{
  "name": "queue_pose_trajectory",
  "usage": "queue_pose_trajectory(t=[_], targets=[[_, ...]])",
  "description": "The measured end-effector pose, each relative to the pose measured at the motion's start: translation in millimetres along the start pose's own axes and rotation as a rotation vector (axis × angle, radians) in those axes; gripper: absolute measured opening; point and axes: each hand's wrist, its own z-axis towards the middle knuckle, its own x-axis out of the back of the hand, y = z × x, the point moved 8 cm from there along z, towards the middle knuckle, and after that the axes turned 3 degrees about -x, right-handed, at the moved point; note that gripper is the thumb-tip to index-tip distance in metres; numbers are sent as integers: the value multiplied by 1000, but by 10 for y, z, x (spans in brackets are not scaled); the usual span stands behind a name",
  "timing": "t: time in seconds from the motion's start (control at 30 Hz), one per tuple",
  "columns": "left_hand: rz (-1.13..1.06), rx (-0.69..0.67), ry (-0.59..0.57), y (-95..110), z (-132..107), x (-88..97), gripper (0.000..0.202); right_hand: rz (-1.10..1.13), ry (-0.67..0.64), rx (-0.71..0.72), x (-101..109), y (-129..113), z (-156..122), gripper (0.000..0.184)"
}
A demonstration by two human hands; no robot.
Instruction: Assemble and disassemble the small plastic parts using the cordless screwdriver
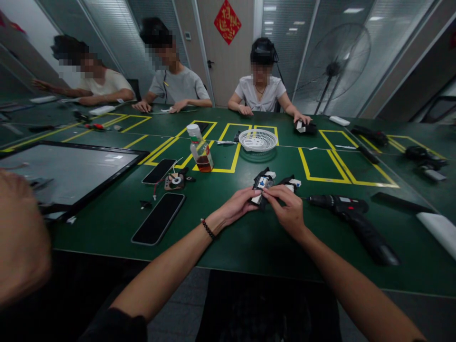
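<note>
My left hand [239, 204] and my right hand [287, 208] meet over a small black device with white and blue parts [263, 183] on the green table [249, 237]. Both hands have their fingers pinched on its near edge. A beaded bracelet circles my left wrist. Just right of the device lies another small black and white part [292, 182]. A black power screwdriver [351, 213] lies on the table to the right of my right hand.
Two black phones [159, 217] [159, 170] and a small wired part [174, 180] lie to the left, beside a large dark screen panel [67, 173]. A bottle of brown liquid [200, 149] and a white plastic grille [257, 139] stand beyond. Three people sit across the table.
</note>
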Motion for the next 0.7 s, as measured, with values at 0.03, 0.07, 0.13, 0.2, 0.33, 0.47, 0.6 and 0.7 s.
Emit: queue_pose_trajectory(t=[0.03,0.07,0.13,0.2,0.33,0.47,0.6,0.7], targets=[[23,-5,3,5,-1,4,29,2,-2,0,2,-3,0,17],[54,-14,12,12,-2,15,32,5,-2,1,5,-6,0,16],[131,-41,43,32,-1,52,37,10,-4,-1,8,-8,0,16],[208,-85,71,66,1,88,41,11,-2,-8,13,-6,1,16],[303,-181,64,149,2,91,46,17,-31,-32,-4,9,11,16],[375,-277,95,243,-11,95,50,35,-59,-92,-32,81,12,16],[409,-330,117,285,-25,98,54,157,-90,-221,-101,271,-8,19],[414,-330,92,266,-21,83,52,335,-115,-337,-175,441,-33,22]])
